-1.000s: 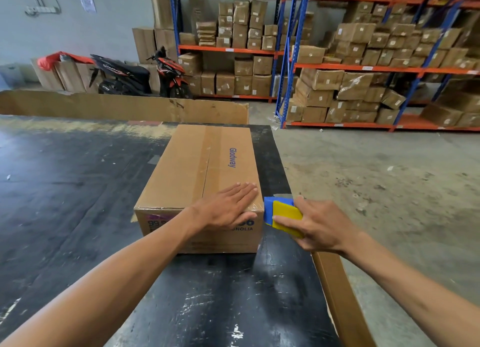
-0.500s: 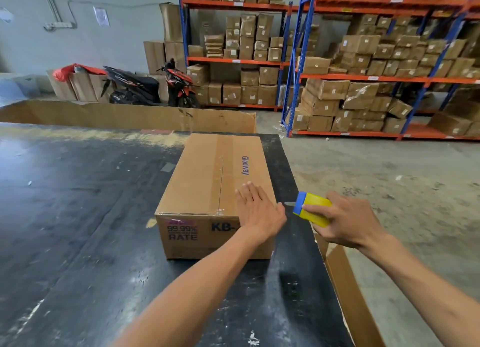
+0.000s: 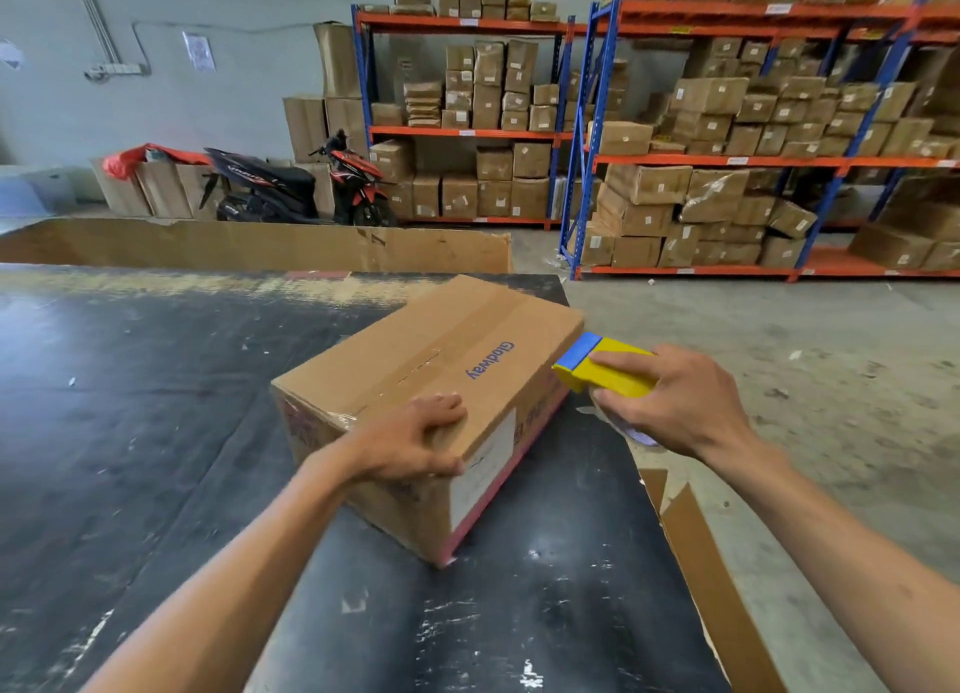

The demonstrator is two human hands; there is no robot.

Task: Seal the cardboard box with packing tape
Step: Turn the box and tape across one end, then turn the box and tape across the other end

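Cardboard box (image 3: 431, 375): brown, oblong, sits skewed on black table (image 3: 156, 432), near its right edge, one corner pointing toward the wearer. Top flaps closed; clear tape strip runs along centre seam lengthwise and wraps over the near-left end. Blue "Gladway" print on top. White label on the right-facing side, red band along the bottom of that side; red/black print on the left-facing end, blurred, unreadable.

L hand (image 3: 415, 443): clamped over box's near top corner, fingers on top, thumb on the side. R hand (image 3: 680, 401): gripping yellow/blue tape dispenser (image 3: 602, 367), blue end just beside box's right side; contact w/ box cannot be told.

Bkgd: shelving racks (image 3: 727, 162) w/ cartons, scooter (image 3: 301, 188) by wall.
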